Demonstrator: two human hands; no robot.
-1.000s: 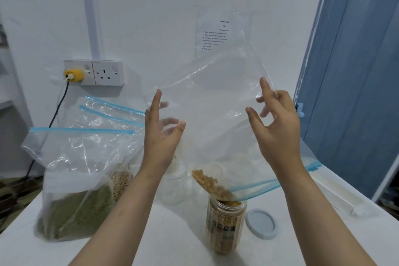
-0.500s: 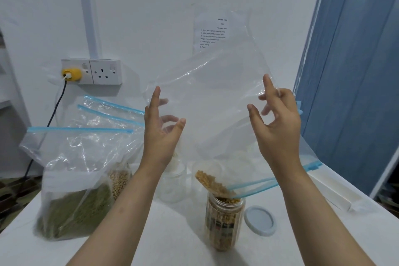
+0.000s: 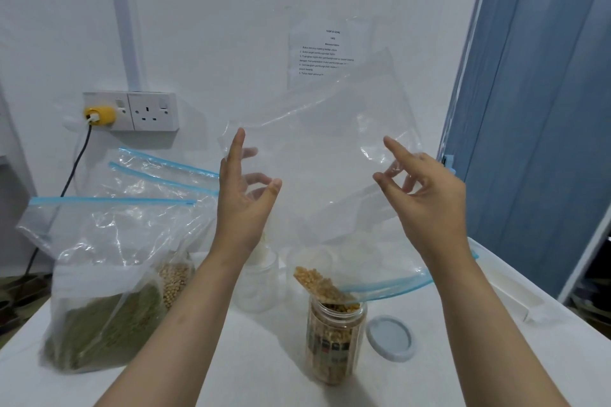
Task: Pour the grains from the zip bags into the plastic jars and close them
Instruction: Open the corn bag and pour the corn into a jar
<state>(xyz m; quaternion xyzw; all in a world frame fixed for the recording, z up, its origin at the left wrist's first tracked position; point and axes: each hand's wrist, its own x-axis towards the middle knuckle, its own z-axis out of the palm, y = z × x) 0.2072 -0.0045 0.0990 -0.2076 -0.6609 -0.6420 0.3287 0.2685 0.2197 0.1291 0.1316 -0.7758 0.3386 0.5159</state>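
I hold a large clear zip bag (image 3: 324,155) upside down, its blue zip mouth at the bottom. My left hand (image 3: 243,198) pinches its left side and my right hand (image 3: 426,188) pinches its right side. A stream of yellow-brown grains (image 3: 317,282) slides out of the mouth into an open plastic jar (image 3: 334,337), which looks nearly full. The jar's grey lid (image 3: 390,337) lies flat on the white table (image 3: 258,373) just right of it. An empty clear jar (image 3: 261,284) stands behind, between my arms.
At the left stand a zip bag of green grains (image 3: 99,317) and, behind it, a bag of pale beans (image 3: 175,281) plus another clear bag. A wall socket with a yellow plug (image 3: 97,116) is above them. A blue door (image 3: 535,109) is at the right.
Almost nothing has moved. The bag stays upended over the jar while the grains keep running down; my hands hold about the same height.
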